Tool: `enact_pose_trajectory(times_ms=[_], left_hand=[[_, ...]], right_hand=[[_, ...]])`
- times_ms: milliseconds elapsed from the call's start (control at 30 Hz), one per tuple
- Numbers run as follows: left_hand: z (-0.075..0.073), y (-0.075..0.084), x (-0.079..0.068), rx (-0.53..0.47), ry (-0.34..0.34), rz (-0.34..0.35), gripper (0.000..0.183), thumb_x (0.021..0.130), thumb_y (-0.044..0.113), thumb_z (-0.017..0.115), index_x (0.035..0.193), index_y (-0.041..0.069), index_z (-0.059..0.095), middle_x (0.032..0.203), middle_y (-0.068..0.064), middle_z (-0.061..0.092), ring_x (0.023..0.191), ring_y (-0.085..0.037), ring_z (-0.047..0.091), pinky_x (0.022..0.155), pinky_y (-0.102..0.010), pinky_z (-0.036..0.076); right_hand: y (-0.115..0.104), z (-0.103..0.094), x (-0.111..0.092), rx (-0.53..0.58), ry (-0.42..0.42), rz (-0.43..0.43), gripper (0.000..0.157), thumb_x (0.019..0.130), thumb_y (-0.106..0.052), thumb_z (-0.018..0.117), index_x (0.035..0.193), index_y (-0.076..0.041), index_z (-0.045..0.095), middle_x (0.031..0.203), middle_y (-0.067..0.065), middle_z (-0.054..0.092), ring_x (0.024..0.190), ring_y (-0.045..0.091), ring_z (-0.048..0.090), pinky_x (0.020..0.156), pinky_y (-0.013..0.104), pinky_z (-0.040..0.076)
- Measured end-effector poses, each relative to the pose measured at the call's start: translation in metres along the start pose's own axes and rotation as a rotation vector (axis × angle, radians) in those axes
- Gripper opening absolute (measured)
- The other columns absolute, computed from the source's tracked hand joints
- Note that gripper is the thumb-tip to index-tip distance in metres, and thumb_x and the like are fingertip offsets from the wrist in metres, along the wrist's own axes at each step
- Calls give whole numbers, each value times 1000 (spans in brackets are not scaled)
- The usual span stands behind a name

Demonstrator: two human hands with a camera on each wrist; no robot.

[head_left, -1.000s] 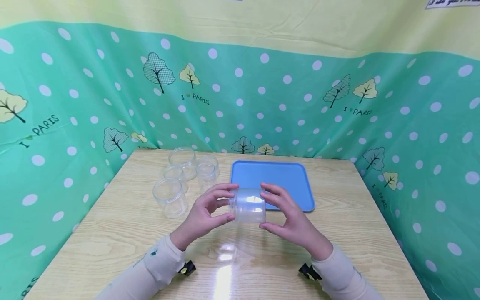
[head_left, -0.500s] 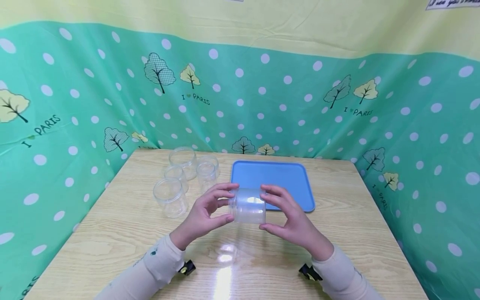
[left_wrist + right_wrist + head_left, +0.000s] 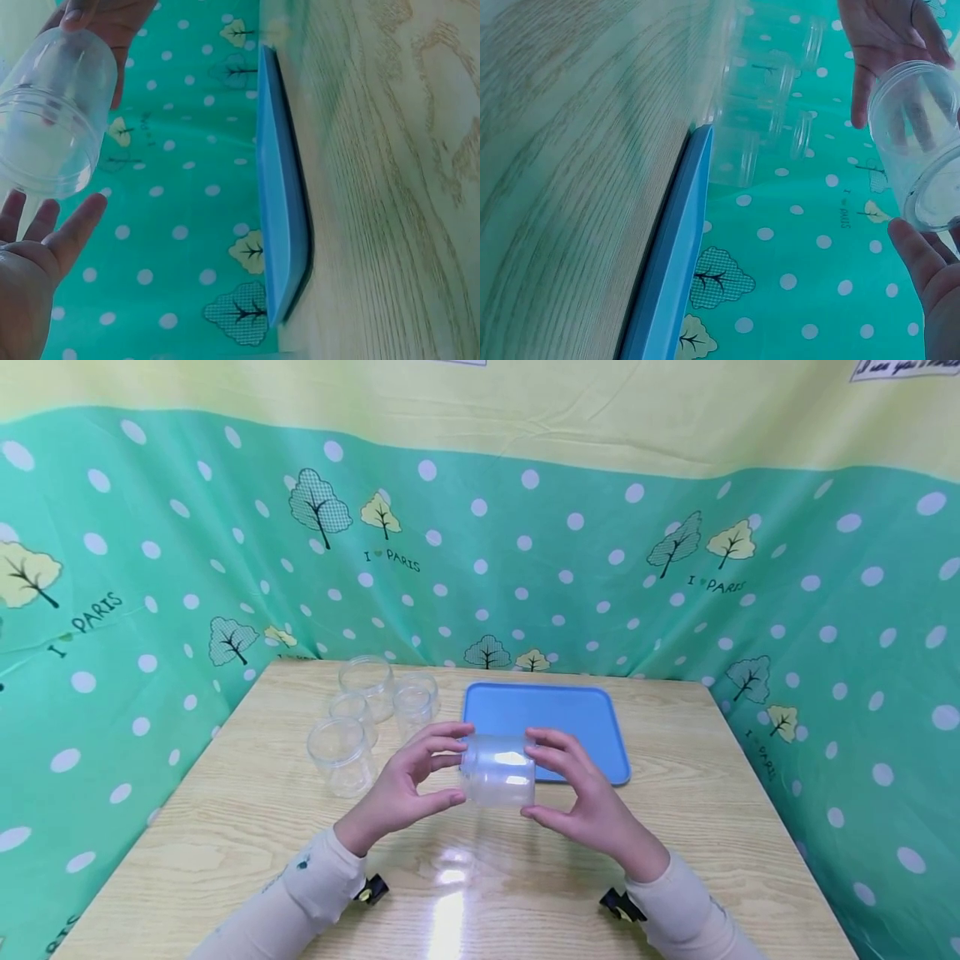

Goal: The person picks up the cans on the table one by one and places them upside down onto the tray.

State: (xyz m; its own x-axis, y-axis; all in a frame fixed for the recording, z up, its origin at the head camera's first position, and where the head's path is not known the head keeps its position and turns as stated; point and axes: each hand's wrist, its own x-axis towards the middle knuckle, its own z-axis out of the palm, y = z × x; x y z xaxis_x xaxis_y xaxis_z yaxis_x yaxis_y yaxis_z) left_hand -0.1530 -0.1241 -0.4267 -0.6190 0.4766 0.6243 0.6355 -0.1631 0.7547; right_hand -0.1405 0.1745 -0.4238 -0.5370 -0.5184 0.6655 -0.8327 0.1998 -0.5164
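Note:
A clear plastic jar [image 3: 498, 770] is held on its side above the table, its threaded mouth to the left and its base to the right. My right hand [image 3: 588, 797] grips the base end, thumb below and fingers above. At the mouth end is my left hand [image 3: 412, 777], thumb and fingers spread around the rim. In the left wrist view, the left fingertips [image 3: 94, 206] lie just off the threaded rim. The right wrist view shows the round base close up, with right fingertips [image 3: 904, 232] against its edge. Nothing is visible inside the jar.
Several clear, lidless jars [image 3: 341, 756] stand grouped at the table's back left. A shallow blue tray [image 3: 555, 710] lies at the back, behind the held jar. A green and yellow printed cloth [image 3: 480, 535] surrounds the wooden table [image 3: 225, 860] on its back and sides.
The jar and right hand have shifted very slightly right. My left hand has drawn back slightly left, its fingertips now overlapping the rim less.

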Motion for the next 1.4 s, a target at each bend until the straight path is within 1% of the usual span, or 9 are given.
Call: enact_pose_trajectory(times_ms=[100, 200, 367, 533, 633, 767, 900, 1133, 1400], left_hand=[[-2, -1, 0, 36, -3, 21, 57, 80, -15, 78, 131, 2, 59, 150, -25, 45, 138, -46, 45, 106, -47, 52], [-5, -2, -1, 113, -10, 51, 55, 80, -11, 80, 130, 2, 60, 148, -24, 48, 139, -39, 47, 111, -42, 49], [-8, -3, -1, 233, -17, 101, 55, 80, -2, 83, 130, 7, 62, 142, -22, 54, 136, -32, 52, 112, -36, 47], [-9, -3, 0, 263, -15, 124, 54, 80, 0, 84, 129, 12, 63, 140, -19, 58, 132, -30, 55, 111, -34, 47], [-9, -3, 1, 274, -19, 128, 53, 80, 0, 84, 128, 13, 64, 138, -18, 59, 132, -30, 56, 112, -35, 46], [-8, -4, 3, 284, -40, 131, 52, 81, 1, 84, 128, 13, 64, 137, -18, 61, 131, -30, 56, 114, -36, 45], [-7, -5, 3, 295, -71, 137, 51, 81, 0, 84, 127, 14, 65, 134, -17, 62, 131, -30, 57, 113, -35, 45], [-6, -8, 1, 318, -141, 119, 48, 84, 3, 82, 127, 17, 66, 132, -15, 63, 132, -29, 57, 114, -34, 45], [-6, -7, -1, 341, -234, 21, 42, 90, 13, 80, 129, 22, 65, 139, -2, 60, 134, -24, 54, 114, -36, 44]], right_hand=[[0, -1, 0, 12, 4, 32, 84, 71, -2, 93, 145, -6, 51, 153, 21, 41, 138, 31, 46, 101, 41, 56], [0, -2, -1, 21, 8, 48, 87, 69, 2, 93, 145, -5, 51, 153, 22, 41, 139, 31, 46, 102, 41, 55], [3, -6, -1, 15, 37, 33, 87, 68, 6, 92, 144, 0, 50, 152, 24, 41, 139, 30, 46, 107, 32, 51], [8, -12, -1, -8, 58, -4, 86, 69, 6, 90, 144, 2, 49, 152, 26, 40, 140, 26, 47, 110, 26, 47], [8, -17, 0, -24, 66, 5, 86, 68, 8, 90, 144, 2, 49, 152, 25, 40, 139, 22, 48, 110, 27, 48], [3, -24, 4, -37, 94, 38, 86, 65, 13, 90, 141, 5, 50, 149, 28, 42, 138, 19, 49, 106, 33, 51], [-12, -32, 12, -23, 110, 106, 84, 67, 17, 87, 141, 8, 48, 148, 30, 42, 138, 19, 47, 103, 39, 54], [-23, -45, 21, -51, 100, 198, 81, 71, 16, 85, 142, 8, 47, 149, 27, 41, 138, 13, 46, 100, 44, 54], [-12, -57, 26, -104, 62, 279, 81, 74, 10, 86, 144, 2, 47, 149, 20, 43, 134, 34, 48, 99, 50, 54]])
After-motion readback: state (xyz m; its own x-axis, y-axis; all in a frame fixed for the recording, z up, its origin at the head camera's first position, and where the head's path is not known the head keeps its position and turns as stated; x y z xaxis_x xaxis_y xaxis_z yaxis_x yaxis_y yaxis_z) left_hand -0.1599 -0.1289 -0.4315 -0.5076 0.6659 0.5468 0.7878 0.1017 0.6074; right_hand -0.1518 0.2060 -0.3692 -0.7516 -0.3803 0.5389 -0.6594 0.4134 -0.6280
